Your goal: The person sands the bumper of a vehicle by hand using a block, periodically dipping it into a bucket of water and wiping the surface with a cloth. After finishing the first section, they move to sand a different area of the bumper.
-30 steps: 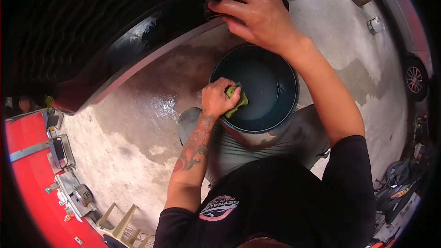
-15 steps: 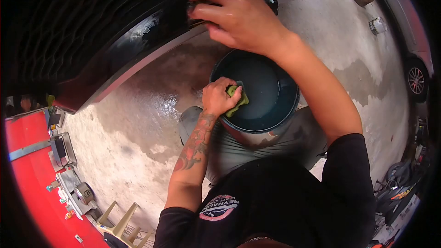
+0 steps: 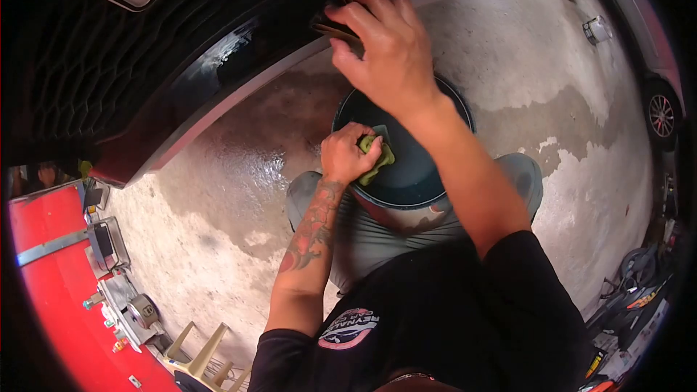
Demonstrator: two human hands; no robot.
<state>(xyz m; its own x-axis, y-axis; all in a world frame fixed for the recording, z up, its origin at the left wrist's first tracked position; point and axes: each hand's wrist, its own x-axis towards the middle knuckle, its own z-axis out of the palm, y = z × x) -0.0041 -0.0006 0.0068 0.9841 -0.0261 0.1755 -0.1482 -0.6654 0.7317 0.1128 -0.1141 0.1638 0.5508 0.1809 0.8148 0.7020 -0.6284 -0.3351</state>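
Green cloth (image 3: 376,161) is bunched in the left hand (image 3: 347,151), whose fingers curl tight around it so that only a crumpled end pokes out. How much cloth lies inside the fist cannot be seen. The fist rests at the near-left rim of a dark bucket (image 3: 398,202), with the cloth hanging just over the inside. The bucket stands between the person's knees, and the right forearm crosses over it and covers much of its opening and far rim. Whether it holds water is hard to make out.

Higher up, the right hand (image 3: 388,51) lies on the lower edge of a black car panel (image 3: 218,51). Its fingers are close together and bent down over a dark pad (image 3: 330,29), pressing it to the panel. Only a thin brownish edge of the pad shows beyond the fingertips, and the rest is under the hand. The panel is cut off at the top and left of the view.

Wet concrete floor (image 3: 232,174) shows darker patches around the bucket. At the left edge a red surface (image 3: 43,290) carries small metal fittings too distorted to identify, and a pale plastic chair (image 3: 200,356) is partly cropped at the bottom. At the far right, a wheel (image 3: 662,115) of another car is visible.
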